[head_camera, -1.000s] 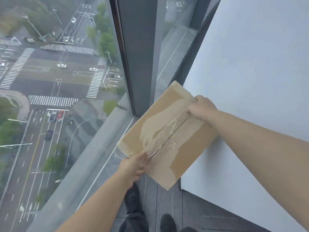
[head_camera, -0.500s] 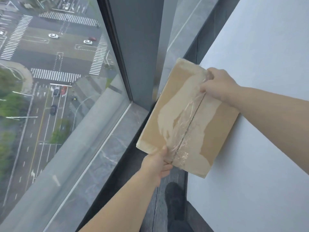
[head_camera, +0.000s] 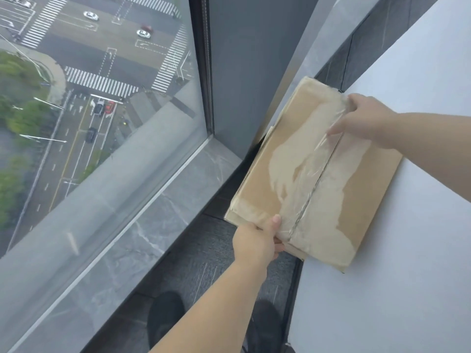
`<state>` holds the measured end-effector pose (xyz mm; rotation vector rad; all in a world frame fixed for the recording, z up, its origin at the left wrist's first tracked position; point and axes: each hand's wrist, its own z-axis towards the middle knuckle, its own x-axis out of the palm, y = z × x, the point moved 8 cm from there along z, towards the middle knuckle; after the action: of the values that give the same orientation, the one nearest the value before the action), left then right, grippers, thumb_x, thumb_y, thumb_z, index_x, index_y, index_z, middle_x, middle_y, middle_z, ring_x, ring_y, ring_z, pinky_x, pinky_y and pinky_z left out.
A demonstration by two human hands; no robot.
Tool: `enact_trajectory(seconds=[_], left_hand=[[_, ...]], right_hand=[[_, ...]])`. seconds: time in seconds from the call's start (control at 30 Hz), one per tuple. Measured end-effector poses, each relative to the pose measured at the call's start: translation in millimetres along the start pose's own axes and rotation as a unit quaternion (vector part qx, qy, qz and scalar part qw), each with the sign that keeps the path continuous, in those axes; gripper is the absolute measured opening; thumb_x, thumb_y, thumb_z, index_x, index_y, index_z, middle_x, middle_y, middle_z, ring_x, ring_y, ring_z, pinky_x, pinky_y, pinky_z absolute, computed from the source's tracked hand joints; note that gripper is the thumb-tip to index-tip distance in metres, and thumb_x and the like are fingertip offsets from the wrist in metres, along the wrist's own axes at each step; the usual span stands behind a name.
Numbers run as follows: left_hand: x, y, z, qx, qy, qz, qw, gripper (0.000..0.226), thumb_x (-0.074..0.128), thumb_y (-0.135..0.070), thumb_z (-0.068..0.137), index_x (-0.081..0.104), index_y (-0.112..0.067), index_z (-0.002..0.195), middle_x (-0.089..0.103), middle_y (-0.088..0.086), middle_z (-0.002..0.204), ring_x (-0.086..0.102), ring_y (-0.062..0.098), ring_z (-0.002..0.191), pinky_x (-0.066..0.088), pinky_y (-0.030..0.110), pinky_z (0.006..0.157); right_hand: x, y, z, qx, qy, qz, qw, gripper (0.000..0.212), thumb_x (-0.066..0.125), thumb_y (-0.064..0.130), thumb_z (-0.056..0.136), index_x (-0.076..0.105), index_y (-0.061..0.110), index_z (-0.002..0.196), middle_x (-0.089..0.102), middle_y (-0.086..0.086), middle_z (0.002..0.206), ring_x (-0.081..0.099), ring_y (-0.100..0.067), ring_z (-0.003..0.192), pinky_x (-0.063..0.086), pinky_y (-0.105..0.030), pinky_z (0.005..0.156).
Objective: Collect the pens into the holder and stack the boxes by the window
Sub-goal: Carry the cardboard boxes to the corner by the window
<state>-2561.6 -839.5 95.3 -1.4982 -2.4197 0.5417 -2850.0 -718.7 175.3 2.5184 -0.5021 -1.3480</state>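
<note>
A flat brown cardboard box (head_camera: pixel 300 171), its top seam covered with torn clear tape, is held over the gap between the window ledge and a white table. My left hand (head_camera: pixel 257 240) grips its near edge. My right hand (head_camera: pixel 367 121) holds its far right edge, fingers on the tape. A second cardboard layer shows under the near-left corner; whether that is another box I cannot tell. No pens or holder are in view.
A white table (head_camera: pixel 407 250) fills the right side. A grey stone window ledge (head_camera: pixel 158 225) runs along the glass (head_camera: pixel 102 98), with a dark pillar (head_camera: pixel 237 72) behind. Dark floor and my shoes (head_camera: pixel 165 319) are below.
The box has moved forward and to the right, farther along the gap by the window, with both hands still on it. The view has tilted down toward the ledge.
</note>
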Motion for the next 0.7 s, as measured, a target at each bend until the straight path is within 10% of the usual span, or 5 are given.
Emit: enact_trajectory(seconds=[0.7], left_hand=[[1.2,2.9,-15.0,-0.085,-0.012,-0.005,0.996,0.030,0.066,-0.029,0.090,0.063,-0.002,0.077,0.066,0.014,0.069,0.063,0.017,0.049,0.060,0.030,0.054]], right_hand=[[32.0,-6.4,18.5,-0.003,0.041,-0.021,0.999,0.052,0.078,0.024,0.064,0.043,0.018,0.103,0.053,-0.011,0.124,0.050,-0.036,0.122,0.044,-0.044,0.095]])
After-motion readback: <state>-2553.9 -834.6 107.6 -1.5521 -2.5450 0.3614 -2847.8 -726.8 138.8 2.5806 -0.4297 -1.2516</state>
